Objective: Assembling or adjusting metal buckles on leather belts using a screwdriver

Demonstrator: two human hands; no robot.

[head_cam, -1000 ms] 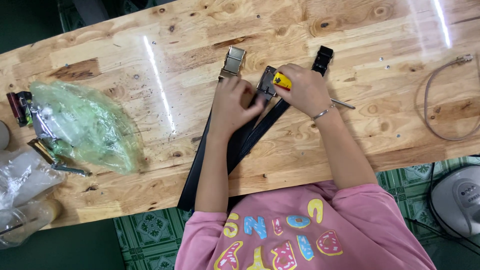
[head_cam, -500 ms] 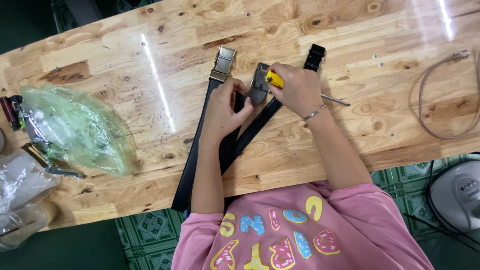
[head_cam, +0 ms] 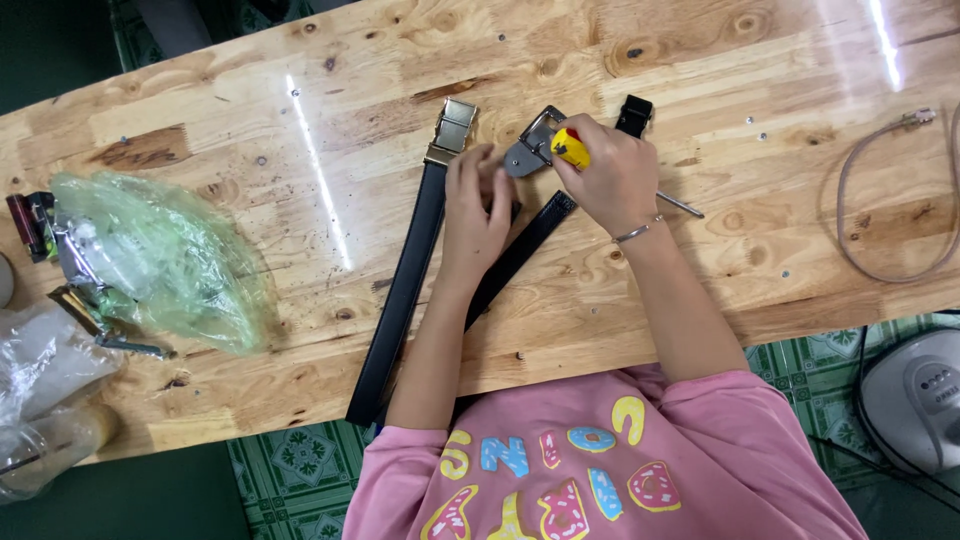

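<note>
My left hand [head_cam: 472, 212] presses down on a black belt strap [head_cam: 520, 255] just below its silver buckle [head_cam: 530, 150]. My right hand [head_cam: 612, 178] grips a yellow-handled screwdriver [head_cam: 570, 148] beside that buckle; its thin metal shaft [head_cam: 682, 206] sticks out to the right of my wrist. The strap's far end [head_cam: 634, 112] lies just above my right hand. A second black belt [head_cam: 400, 290] with a gold buckle [head_cam: 455, 125] lies parallel on the left, touching my left hand's side.
On the wooden table [head_cam: 700, 60] a green plastic bag [head_cam: 165, 265] holds metal buckles at the left, with clear bags [head_cam: 40, 380] below it. A looped cable [head_cam: 880, 200] lies at the right. A grey device [head_cam: 915, 400] sits on the floor.
Both hands stay at the silver buckle with the screwdriver; the view has shifted slightly and the left hand's fingers have moved a little on the strap.
</note>
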